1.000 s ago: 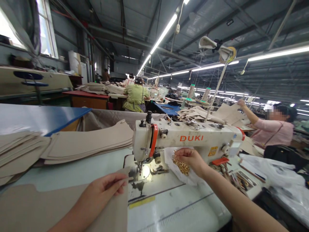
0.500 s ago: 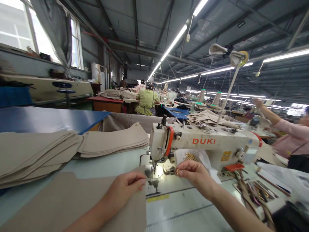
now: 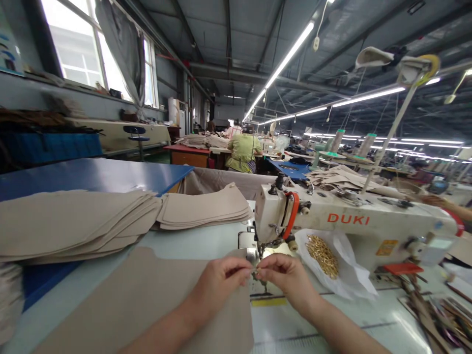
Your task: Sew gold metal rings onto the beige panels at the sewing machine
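Observation:
My left hand (image 3: 217, 282) pinches the corner of a large beige fabric panel (image 3: 140, 300) that lies on the table in front of the needle. My right hand (image 3: 283, 278) is closed in a pinch right beside it, fingertips meeting the left hand's; it appears to hold a small gold metal piece, mostly hidden. Both hands sit just before the presser foot of the white DUKI sewing machine (image 3: 350, 226). A clear bag of gold metal rings (image 3: 324, 255) lies under the machine's arm, right of my right hand.
Stacks of beige cut panels (image 3: 110, 221) lie at the left on the table, partly over a blue board (image 3: 92, 174). Strips and tools (image 3: 435, 314) clutter the right edge. Other workers sit at tables behind; a person in green (image 3: 241, 152) faces away.
My right hand left the bag of gold rings and came across to meet my left hand at the fabric's corner. The view swung left and nearer the needle.

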Motion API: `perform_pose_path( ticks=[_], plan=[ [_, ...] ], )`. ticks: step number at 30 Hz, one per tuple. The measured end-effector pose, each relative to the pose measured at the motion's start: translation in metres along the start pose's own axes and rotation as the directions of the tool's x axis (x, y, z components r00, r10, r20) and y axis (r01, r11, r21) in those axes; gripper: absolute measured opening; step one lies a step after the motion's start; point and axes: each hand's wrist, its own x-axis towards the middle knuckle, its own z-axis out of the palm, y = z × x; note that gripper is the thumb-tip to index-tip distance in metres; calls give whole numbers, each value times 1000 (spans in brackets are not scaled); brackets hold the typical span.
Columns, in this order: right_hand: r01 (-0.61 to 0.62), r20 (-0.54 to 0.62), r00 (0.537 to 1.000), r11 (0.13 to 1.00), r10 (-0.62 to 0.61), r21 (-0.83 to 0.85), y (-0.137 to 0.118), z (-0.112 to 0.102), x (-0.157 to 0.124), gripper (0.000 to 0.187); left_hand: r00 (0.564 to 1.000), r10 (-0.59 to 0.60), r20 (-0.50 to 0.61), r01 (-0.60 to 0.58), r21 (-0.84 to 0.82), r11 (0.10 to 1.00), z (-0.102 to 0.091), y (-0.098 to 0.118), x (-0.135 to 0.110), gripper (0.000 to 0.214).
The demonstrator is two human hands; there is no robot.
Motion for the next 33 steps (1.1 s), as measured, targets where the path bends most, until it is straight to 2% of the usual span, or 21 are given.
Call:
perform_pose_path(
  ticks=[8,12,14,17,19,22,29,33],
  plan=[
    [-96,53,994,993,92,69,-2,-4,-1,36,998,-48,45,53,-105,993,0,-3,3,16],
    [-142,113,985,986,131,90,-1,-5,-2,36,990,-68,121,93,-216,972,0,-6,6,16],
    [-113,117,988,992,105,63,-1,-4,-2,36,985,-74,156,116,-278,953,0,-8,7,18],
    [-17,62,998,1000,17,13,2,-3,-4,32,982,-90,164,143,-343,929,0,-10,8,22],
    [22,23,999,1000,-22,-5,3,0,-5,29,982,-104,156,153,-349,925,-1,-9,7,24],
    [26,35,999,1000,-26,-10,5,4,-4,23,980,-115,163,164,-334,928,-1,-8,7,25],
    [-134,119,986,983,119,126,13,7,8,32,973,-145,178,195,-306,932,-1,-8,8,26],
    [-170,124,981,967,149,188,14,6,8,33,961,-226,160,269,-350,897,-1,-6,10,32]
  ],
)
